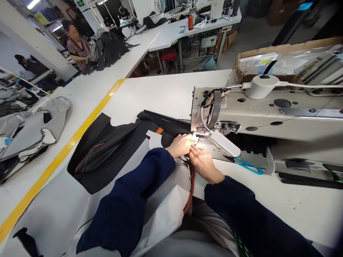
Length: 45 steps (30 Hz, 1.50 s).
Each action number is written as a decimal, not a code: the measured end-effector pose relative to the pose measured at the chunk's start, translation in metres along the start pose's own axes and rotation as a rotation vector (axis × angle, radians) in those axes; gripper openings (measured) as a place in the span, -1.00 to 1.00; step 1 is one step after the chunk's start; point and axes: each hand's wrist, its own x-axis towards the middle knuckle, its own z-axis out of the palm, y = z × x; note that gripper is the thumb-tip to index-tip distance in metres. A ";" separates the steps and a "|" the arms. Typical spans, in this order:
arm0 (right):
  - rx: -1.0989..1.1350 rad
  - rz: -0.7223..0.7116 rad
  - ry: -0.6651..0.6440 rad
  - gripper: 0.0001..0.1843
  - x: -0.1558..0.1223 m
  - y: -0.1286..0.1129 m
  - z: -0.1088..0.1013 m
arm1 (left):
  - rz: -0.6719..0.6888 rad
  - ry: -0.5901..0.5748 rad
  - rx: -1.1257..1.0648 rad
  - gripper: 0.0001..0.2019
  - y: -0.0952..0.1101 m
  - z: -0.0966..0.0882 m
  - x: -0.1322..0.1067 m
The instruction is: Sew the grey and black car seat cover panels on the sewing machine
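Both hands are at the needle area of a sewing machine [214, 98]. My left hand [181, 145] rests on the fabric's edge close to the presser foot, its fingers closed on it. Just nearer to me, my right hand [204, 165] pinches the same edge with bent fingers; the fingertips of the two hands almost meet. The fabric [115, 153] is a large black and grey piece with an orange tab [159, 130], spread leftward over the table and down to my lap. Orange-red piping [192, 185] hangs from its edge below my hands. The exact grip is partly hidden.
A small lamp [224, 142] on a bent neck hangs right of the needle. Blue-handled scissors [249, 166] lie on the machine bed. Yellow tape [72, 141] crosses the white table. Grey sewn pieces [37, 125] lie left; a cardboard box [238, 66] stands behind. A person [77, 48] sits further off.
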 end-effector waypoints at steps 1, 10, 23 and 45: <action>-0.002 0.002 -0.001 -0.69 0.000 0.002 0.001 | -0.001 -0.003 0.002 -0.74 0.000 0.000 0.001; 0.123 -0.001 0.079 -0.71 -0.001 0.022 0.000 | -0.117 -0.031 -0.227 -0.78 0.003 -0.021 0.002; 0.491 -0.057 0.097 -0.80 0.003 0.027 0.008 | -0.391 -0.026 -0.354 -0.68 0.019 -0.011 -0.063; 0.308 -0.033 0.105 -0.81 -0.016 0.015 -0.009 | 0.229 0.069 -0.124 -0.47 -0.009 -0.011 -0.027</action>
